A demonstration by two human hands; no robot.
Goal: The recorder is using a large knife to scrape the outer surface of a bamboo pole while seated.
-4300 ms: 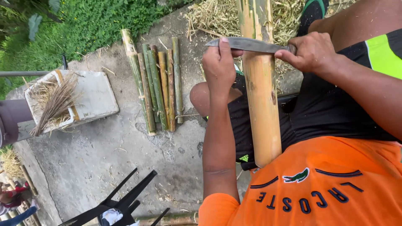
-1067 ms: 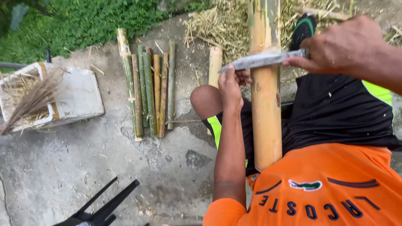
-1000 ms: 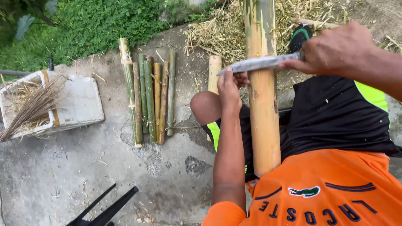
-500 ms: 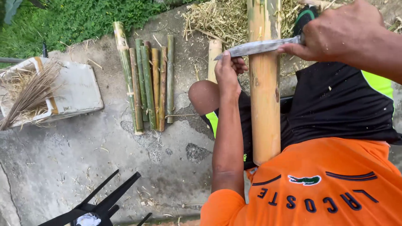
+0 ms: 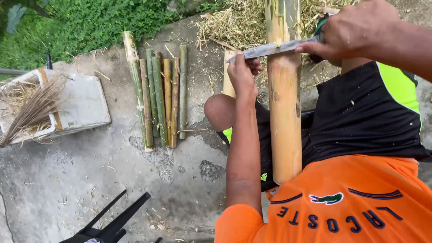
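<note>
The person sits on the concrete ground (image 5: 67, 189) with a thick, pale bamboo pole (image 5: 286, 121) propped between the legs, its near end against the orange shirt (image 5: 342, 207) and its far end running out of the top of the view. A long metal blade (image 5: 270, 48) lies crosswise over the pole, touching its far part. The right hand (image 5: 355, 29) is closed tight around the blade's handle end at the right of the pole; the handle itself is mostly hidden inside that grip. The left hand (image 5: 242, 72) holds the blade's tip end at the left of the pole, fingers pinched narrowly on the metal, the forearm reaching straight away from the body. Black shorts with a bright yellow-green panel (image 5: 360, 121) cover the legs, and a bare knee (image 5: 220, 112) shows just left of the pole.

To the left, well apart from the hands, a row of thinner bamboo pieces (image 5: 159, 94), green and brownish, lies side by side on the ground, pointing near to far. Farther left sits a white slab (image 5: 83, 103) bearing a bundle of dry fibres (image 5: 31, 110). Dry straw (image 5: 234, 27) is heaped at the far side behind the pole, and green plants (image 5: 85, 27) border the concrete at the far left. A dark, forked object (image 5: 112, 222) lies at the near edge; what it is cannot be told.
</note>
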